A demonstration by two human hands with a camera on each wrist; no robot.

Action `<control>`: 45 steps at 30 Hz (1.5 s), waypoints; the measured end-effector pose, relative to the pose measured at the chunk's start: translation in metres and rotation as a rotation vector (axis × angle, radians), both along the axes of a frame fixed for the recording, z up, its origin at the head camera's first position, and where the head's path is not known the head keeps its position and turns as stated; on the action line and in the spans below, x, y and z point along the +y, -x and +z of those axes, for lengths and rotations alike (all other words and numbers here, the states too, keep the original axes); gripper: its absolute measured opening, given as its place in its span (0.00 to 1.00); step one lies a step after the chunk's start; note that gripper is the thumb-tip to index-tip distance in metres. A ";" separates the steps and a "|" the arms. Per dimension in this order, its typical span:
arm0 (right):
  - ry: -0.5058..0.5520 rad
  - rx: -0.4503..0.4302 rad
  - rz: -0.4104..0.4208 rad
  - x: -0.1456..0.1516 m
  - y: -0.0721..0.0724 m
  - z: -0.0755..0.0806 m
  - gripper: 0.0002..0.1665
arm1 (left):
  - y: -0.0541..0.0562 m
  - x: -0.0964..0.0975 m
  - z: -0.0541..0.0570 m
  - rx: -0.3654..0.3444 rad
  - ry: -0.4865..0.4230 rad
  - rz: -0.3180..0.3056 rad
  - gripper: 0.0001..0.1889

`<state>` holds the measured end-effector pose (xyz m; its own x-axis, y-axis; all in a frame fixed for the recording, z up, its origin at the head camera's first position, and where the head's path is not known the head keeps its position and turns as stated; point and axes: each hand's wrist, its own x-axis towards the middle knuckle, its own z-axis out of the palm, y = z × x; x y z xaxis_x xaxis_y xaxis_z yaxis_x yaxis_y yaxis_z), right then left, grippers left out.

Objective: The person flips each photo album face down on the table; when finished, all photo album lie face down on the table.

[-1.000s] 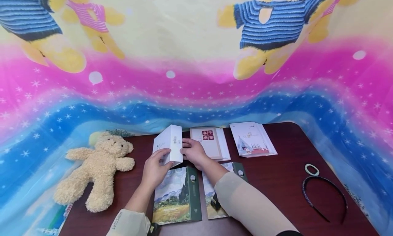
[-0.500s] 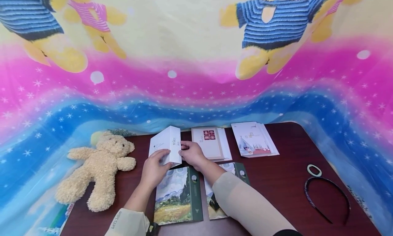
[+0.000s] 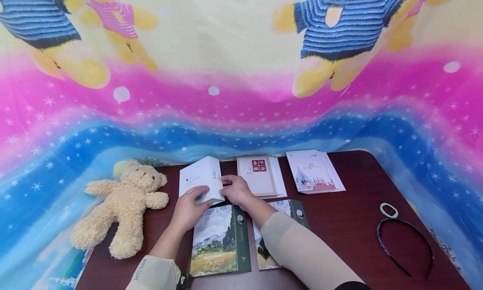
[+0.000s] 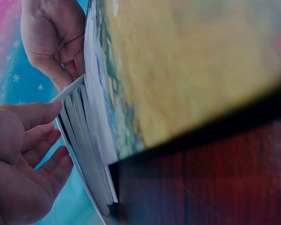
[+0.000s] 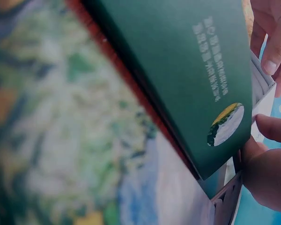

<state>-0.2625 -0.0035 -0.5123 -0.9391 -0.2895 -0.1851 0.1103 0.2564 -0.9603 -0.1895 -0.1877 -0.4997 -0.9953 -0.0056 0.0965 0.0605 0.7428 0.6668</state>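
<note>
A white notebook (image 3: 192,178) with small print on its cover is tilted at the back of the dark wooden table. My left hand (image 3: 190,208) holds it, fingers on the cover and thumb at the near edge. At its right edge my right hand (image 3: 238,190) pinches the white side panel. In the left wrist view page edges (image 4: 84,136) show between the covers, with the left hand (image 4: 25,159) beside them. The right wrist view has the right hand (image 5: 267,171) against the white edge, partly hidden by a green-edged notebook (image 5: 192,84).
Two landscape-painting notebooks (image 3: 215,244) lie in front of the hands. A beige notebook with red squares (image 3: 256,178) and one with a tent picture (image 3: 315,172) lie at the back. A teddy bear (image 3: 126,210) is left; a headband (image 3: 405,239) and pale ring (image 3: 388,210) are right.
The white notebook has tipped lower and leftward, so its printed cover shows wider. Both hands have stayed on it, the right shifting slightly downward. The whole view has drifted a little.
</note>
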 end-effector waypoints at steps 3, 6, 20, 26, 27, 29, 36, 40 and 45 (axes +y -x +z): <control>-0.043 0.013 0.012 -0.001 0.000 0.000 0.30 | 0.000 -0.003 -0.001 -0.018 -0.015 -0.006 0.25; -0.103 0.032 0.025 -0.002 -0.001 -0.001 0.30 | 0.000 -0.007 -0.002 -0.041 -0.034 -0.010 0.25; -0.202 0.045 0.068 -0.002 -0.003 0.000 0.30 | 0.001 -0.019 -0.002 -0.118 -0.110 -0.034 0.25; -0.245 0.051 0.148 0.002 -0.006 0.003 0.31 | 0.003 -0.023 -0.006 -0.140 -0.140 -0.028 0.27; -0.249 0.046 0.161 0.003 -0.006 0.004 0.32 | 0.003 -0.023 -0.007 -0.145 -0.141 -0.026 0.27; -0.255 0.042 0.178 0.005 -0.007 0.005 0.32 | 0.003 -0.024 -0.007 -0.150 -0.142 -0.025 0.27; -0.175 0.031 0.187 0.012 -0.006 0.009 0.33 | 0.002 -0.022 -0.004 -0.163 -0.154 -0.024 0.28; -0.149 0.042 0.191 0.019 -0.006 0.011 0.34 | 0.004 -0.022 -0.004 -0.164 -0.160 -0.031 0.28; -0.164 0.069 0.209 0.030 -0.006 0.014 0.33 | 0.006 -0.022 -0.005 -0.154 -0.145 -0.038 0.28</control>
<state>-0.2561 0.0267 -0.4984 -0.8741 -0.4501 -0.1827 -0.0262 0.4192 -0.9075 -0.1960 -0.2101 -0.5048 -0.9980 0.0296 -0.0554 -0.0238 0.6378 0.7698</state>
